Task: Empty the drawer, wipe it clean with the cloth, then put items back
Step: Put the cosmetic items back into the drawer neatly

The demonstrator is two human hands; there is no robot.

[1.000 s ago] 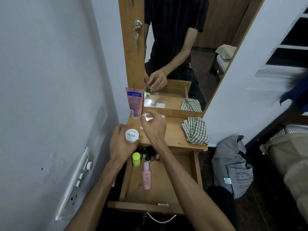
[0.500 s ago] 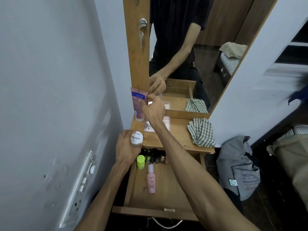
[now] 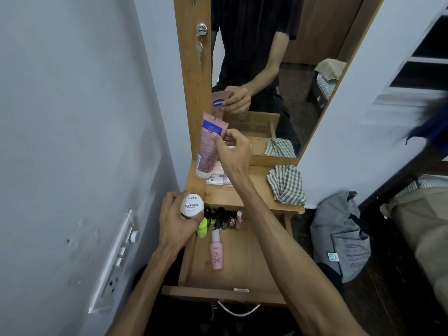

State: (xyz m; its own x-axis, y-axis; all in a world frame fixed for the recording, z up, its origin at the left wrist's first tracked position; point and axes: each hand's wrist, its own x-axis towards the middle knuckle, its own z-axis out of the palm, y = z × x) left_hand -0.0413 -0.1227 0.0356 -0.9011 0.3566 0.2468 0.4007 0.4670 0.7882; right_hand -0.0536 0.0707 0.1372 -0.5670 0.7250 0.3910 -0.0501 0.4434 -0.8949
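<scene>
The wooden drawer [image 3: 244, 275] stands pulled open below the dresser shelf [image 3: 252, 190]. Inside lie a pink bottle [image 3: 216, 251], a lime-green capped bottle [image 3: 202, 227] and several small nail polish bottles [image 3: 224, 218] at the back. My left hand [image 3: 175, 226] grips a white round jar [image 3: 192, 206] labelled nail polish, above the drawer's back left corner. My right hand [image 3: 234, 151] pinches the upper edge of a pink tube [image 3: 209, 147] that stands cap-down on the shelf against the mirror frame. A green checked cloth [image 3: 287, 184] lies crumpled on the shelf's right end.
Flat clear packets [image 3: 218, 177] lie on the shelf under my right wrist. A mirror [image 3: 278, 69] rises behind the shelf, with a key [image 3: 199, 48] hanging in its frame. A switch panel [image 3: 118, 258] is on the left wall. A grey bag [image 3: 341, 236] sits on the floor, right.
My right hand has left the clear packets on the shelf and moved up and left to take hold of the pink tube's top. My left hand still holds the white jar.
</scene>
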